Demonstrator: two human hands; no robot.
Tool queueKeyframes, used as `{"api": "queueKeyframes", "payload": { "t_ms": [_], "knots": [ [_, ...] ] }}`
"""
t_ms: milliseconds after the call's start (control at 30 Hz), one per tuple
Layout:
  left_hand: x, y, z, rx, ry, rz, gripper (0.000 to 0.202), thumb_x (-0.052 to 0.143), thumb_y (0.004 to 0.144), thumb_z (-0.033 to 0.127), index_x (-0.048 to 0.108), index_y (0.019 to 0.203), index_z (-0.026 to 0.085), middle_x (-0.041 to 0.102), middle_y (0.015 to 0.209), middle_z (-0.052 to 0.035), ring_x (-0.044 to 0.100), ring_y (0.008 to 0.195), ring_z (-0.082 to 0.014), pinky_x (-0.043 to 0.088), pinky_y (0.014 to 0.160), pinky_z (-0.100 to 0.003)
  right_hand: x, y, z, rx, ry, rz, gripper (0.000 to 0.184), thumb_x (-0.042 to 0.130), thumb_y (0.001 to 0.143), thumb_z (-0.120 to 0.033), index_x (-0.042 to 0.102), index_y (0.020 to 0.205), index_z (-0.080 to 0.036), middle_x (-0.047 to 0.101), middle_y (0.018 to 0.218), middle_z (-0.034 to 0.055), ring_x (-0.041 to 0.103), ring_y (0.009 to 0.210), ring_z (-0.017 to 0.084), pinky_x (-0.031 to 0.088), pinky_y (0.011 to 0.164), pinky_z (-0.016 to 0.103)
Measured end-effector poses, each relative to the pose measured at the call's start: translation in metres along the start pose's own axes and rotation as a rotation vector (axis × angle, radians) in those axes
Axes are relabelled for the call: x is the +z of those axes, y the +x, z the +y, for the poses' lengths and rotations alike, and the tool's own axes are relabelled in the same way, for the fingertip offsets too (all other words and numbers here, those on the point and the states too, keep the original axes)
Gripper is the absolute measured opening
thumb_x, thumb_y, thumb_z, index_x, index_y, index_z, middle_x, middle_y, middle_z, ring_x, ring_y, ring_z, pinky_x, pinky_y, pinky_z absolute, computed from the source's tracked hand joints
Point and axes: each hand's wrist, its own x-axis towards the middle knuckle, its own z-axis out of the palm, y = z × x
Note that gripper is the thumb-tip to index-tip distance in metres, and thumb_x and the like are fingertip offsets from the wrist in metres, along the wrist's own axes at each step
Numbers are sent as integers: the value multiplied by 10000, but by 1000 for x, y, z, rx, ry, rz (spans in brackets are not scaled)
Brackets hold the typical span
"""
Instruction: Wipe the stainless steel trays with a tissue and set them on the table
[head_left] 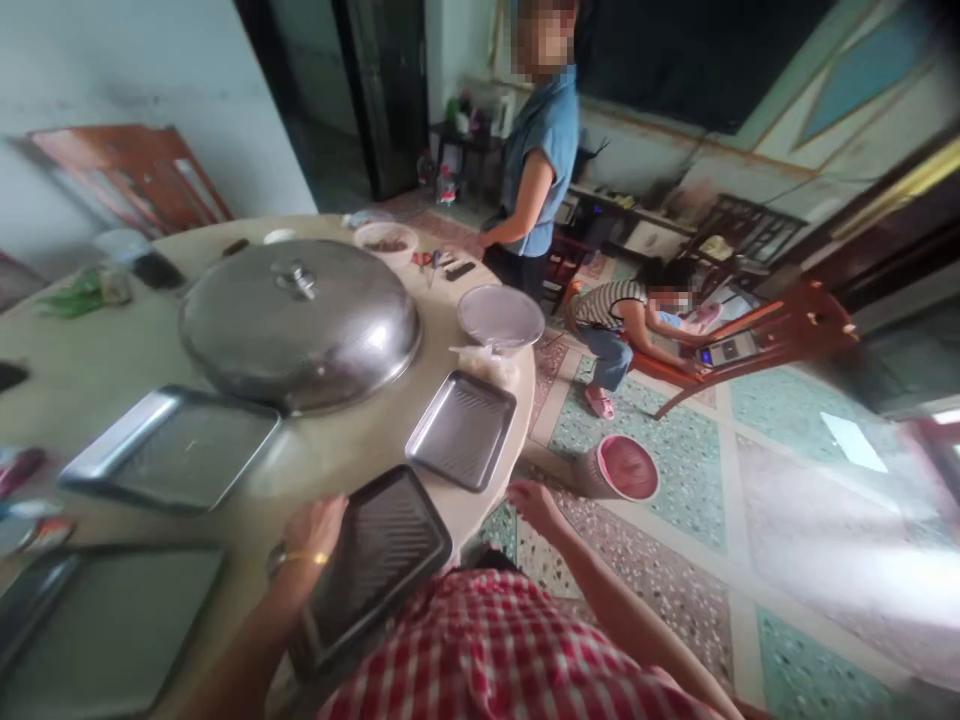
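my left hand (315, 528) rests on the far left edge of a dark metal tray (375, 560), fingers curled down over the rim; how firmly it grips i cannot tell. a gold bangle (304, 558) sits on that wrist. the tray is rectangular with rounded corners and a ribbed floor, and it lies at the near edge of the round table (97, 370), partly over my red checked shirt (495, 650). my right hand (531, 500) hangs off the table's edge, just right of the tray, fingers loosely open and holding nothing.

just beyond sits a second ribbed tray (461, 430), paler steel, tilted corner-on. to the left lies a bigger flat tray (172, 448) with a smooth floor, and another dark one (97, 630) sits at the near left corner. behind them a wide, domed steel lid (300, 325) with a small knob covers the middle of the table. a round metal dish (500, 316) and a pale bowl (385, 241) stand near the far rim.

the tabletop is smooth and cream coloured. the floor is speckled terrazzo in green and pink diamonds, with a pink bucket (619, 468) on it beside the table. a person in a blue top (544, 130) stands at the far side, and another in a striped top (607, 305) crouches by an orange wooden chair (780, 335).
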Motion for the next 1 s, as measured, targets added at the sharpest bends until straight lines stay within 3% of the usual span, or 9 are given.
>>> {"api": "queueKeyframes", "payload": {
  "t_ms": [167, 233, 333, 433, 567, 767, 1000],
  "knots": [
    [-17, -25, -40, -79, 165, -83, 379, 309, 912, 319, 649, 866, 158, 635, 990, -147, 599, 907, -275, 426, 786, -377, 2, 37, -7, 119, -114, -71, 265, 494, 742, -282, 629, 910, -128, 614, 641, 18, 502, 471, 96, 393, 419, 193],
    [-20, -40, -56, -206, 158, -99, 396, 293, 918, 354, 636, 934, 157, 612, 1071, -153, 595, 921, -274, 428, 769, -365, 3, 51, -8, 161, -129, -93, 326, 495, 759, -283, 595, 1015, -106, 623, 657, 21, 496, 444, 84, 396, 403, 185],
    [-20, -63, -71, -415, 139, -128, 419, 272, 920, 370, 622, 980, 149, 633, 1027, -169, 616, 869, -282, 434, 729, -367, 4, 67, -6, 170, -131, -134, 398, 515, 766, -308, 532, 1108, -106, 633, 670, 21, 507, 428, 81, 404, 393, 180],
    [-17, -81, -78, -564, 99, -147, 419, 275, 918, 361, 624, 998, 142, 657, 984, -178, 625, 891, -292, 435, 749, -369, 4, 82, -2, 177, -105, -193, 338, 548, 748, -366, 542, 1001, -143, 633, 651, 15, 509, 408, 81, 408, 388, 184],
    [-15, -94, -82, -698, 31, -147, 436, 276, 917, 374, 627, 1050, 152, 646, 1070, -184, 614, 954, -299, 432, 785, -378, 4, 95, 5, 174, -69, -254, 247, 577, 716, -390, 515, 809, -171, 621, 621, 14, 504, 404, 81, 407, 378, 187],
    [-13, -102, -85, -772, -15, -112, 454, 278, 919, 389, 617, 1105, 154, 629, 1134, -178, 589, 1021, -290, 424, 837, -376, 7, 101, 10, 202, 25, -279, 246, 589, 676, -371, 476, 775, -177, 608, 582, 1, 524, 410, 93, 427, 375, 198],
    [-14, -106, -84, -823, 16, -94, 487, 240, 914, 385, 617, 1111, 147, 639, 1114, -176, 602, 1012, -299, 450, 814, -380, 16, 105, 12, 175, 45, -158, 90, 527, 592, -223, 460, 631, -179, 531, 418, -33, 533, 393, 119, 474, 429, 230]
  ]
}}
